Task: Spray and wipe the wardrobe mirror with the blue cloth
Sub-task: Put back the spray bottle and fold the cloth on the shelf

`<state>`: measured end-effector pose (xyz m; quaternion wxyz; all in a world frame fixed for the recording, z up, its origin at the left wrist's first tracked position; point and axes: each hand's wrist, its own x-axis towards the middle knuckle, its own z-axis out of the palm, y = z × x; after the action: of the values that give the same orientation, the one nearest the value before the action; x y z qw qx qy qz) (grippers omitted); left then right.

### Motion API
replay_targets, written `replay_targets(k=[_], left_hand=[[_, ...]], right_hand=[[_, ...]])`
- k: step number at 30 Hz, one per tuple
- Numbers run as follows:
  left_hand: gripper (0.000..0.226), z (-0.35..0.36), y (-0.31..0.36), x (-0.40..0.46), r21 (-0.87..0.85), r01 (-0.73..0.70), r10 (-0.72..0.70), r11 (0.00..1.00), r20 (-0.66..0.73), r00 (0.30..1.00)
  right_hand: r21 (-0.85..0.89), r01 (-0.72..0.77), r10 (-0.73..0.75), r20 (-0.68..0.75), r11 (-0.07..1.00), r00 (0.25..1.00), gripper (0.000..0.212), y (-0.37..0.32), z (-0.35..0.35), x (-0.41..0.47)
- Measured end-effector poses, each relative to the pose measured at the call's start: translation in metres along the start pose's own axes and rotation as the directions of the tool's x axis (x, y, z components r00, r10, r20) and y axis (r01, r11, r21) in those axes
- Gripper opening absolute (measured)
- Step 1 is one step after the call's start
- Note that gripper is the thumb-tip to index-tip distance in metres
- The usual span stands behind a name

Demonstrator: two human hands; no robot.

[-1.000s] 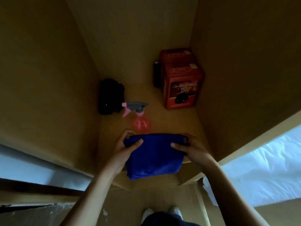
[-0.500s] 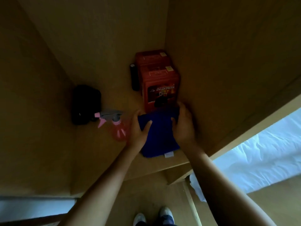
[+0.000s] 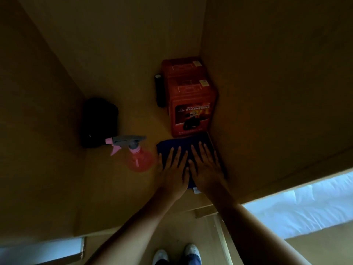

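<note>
The folded blue cloth (image 3: 193,143) lies flat on the wooden wardrobe shelf (image 3: 107,188), tucked into the right corner in front of a red box. My left hand (image 3: 172,169) and my right hand (image 3: 207,167) rest side by side on top of it, palms down, fingers straight. A pink spray bottle (image 3: 138,159) with a grey and pink trigger head stands just left of the cloth, close to my left hand but not touched. No mirror is in view.
Two red boxes (image 3: 189,100) stand stacked against the right wall, a slim black object (image 3: 159,90) beside them. A black bag (image 3: 99,121) sits at the left wall. White bedding (image 3: 305,205) shows at lower right; my shoes (image 3: 176,255) are below.
The hands carried the cloth from the shelf's front edge to the right corner, let go of its edges and now lie flat on it. The view tilted closer.
</note>
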<state>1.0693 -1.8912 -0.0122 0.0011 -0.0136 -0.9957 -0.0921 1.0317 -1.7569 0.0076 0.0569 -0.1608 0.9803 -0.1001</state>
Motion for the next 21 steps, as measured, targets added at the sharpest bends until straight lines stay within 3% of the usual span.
replay_targets(k=[5,12,14,17,19,21], left_hand=[[0.055,0.0,0.0,0.002,0.014,-0.043,0.042,0.999,0.025,0.999],[0.057,-0.005,0.003,0.005,-0.06,-0.044,0.048,0.997,0.062,0.997],[0.061,-0.006,-0.001,0.004,-0.155,-0.047,0.056,0.987,0.058,0.997],[0.059,-0.018,-0.008,-0.014,-0.431,-0.015,-0.015,0.902,-0.066,0.998],[0.05,-0.03,-0.014,-0.038,-0.512,-0.002,-0.13,0.859,-0.221,0.967],[0.033,-0.033,-0.027,-0.062,-0.561,0.028,-0.266,0.827,-0.348,0.899]], right_hand=[[0.003,-0.053,0.053,-0.066,0.999,0.996,0.06,0.002,0.006,-0.008],[0.02,-0.042,0.043,-0.041,0.999,0.998,0.068,0.007,0.006,0.0],[0.033,-0.041,0.041,-0.01,0.999,0.999,0.073,0.006,0.004,-0.001],[0.054,-0.095,0.094,0.026,0.994,0.995,0.081,-0.004,-0.006,0.003],[0.115,-0.129,0.13,0.002,0.985,0.992,0.069,-0.018,-0.015,0.008],[0.327,-0.056,0.07,-0.032,0.943,0.997,0.06,-0.04,-0.019,0.013]])
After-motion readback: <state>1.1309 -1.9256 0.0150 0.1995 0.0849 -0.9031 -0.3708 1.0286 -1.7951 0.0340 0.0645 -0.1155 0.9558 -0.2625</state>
